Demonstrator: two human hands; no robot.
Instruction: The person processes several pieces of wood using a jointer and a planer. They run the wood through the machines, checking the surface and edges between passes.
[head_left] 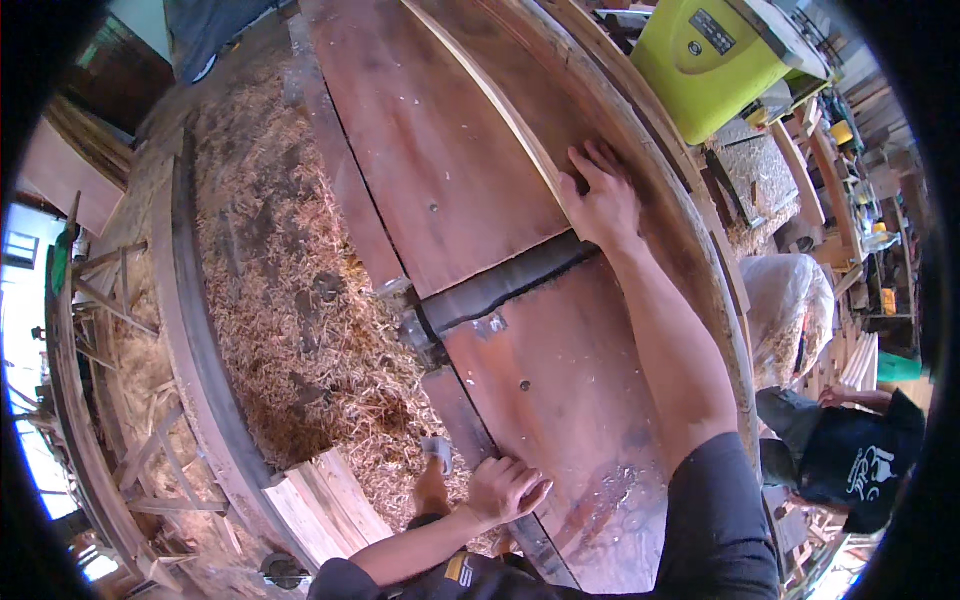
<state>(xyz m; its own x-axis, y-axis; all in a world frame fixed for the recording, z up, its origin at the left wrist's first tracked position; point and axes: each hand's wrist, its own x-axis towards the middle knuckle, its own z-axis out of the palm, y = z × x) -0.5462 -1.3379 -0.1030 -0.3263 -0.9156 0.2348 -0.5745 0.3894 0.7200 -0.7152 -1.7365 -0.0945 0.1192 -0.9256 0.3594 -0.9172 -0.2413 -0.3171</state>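
Head view: R hand (603, 197) right of ctr, fingers spread, thumb at wood strip (516, 122), upper ctr; L hand (507, 490) lower ctr, curled at table (440, 150) edge, can't tell if gripping

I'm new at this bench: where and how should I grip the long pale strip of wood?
Probably pinch the strip at its near end, coming from the right, where the right hand is. It is long and narrow, and its far end leaves the view. The dark gap lies just nearer, so keep fingers forward of it.
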